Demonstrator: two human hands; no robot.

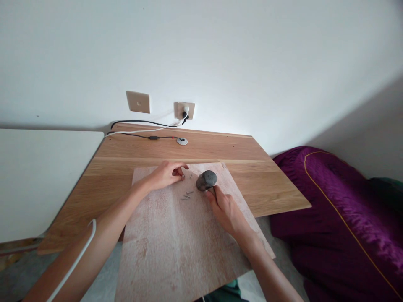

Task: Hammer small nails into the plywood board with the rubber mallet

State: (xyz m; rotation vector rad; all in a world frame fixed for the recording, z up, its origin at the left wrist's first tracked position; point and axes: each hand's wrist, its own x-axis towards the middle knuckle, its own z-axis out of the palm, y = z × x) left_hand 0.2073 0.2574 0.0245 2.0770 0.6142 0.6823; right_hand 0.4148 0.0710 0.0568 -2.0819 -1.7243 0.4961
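Hammer (207,180) over the far half of a pale, blotchy board (189,239), itself across a wooden desktop (277,188). Right hand (227,206) wrapped firmly around the handle; left hand (168,174) nearby, thumb and fingers bent together at a tiny bright speck, too small to tell whether pinching a nail. For good control, probably best to keep left fingertips clear of the striking face, start with light, square taps, and leave loose nails (187,196) aside. Hammer head stubby, cylindrical, dark grey, mottled, with one round face tilted upward.
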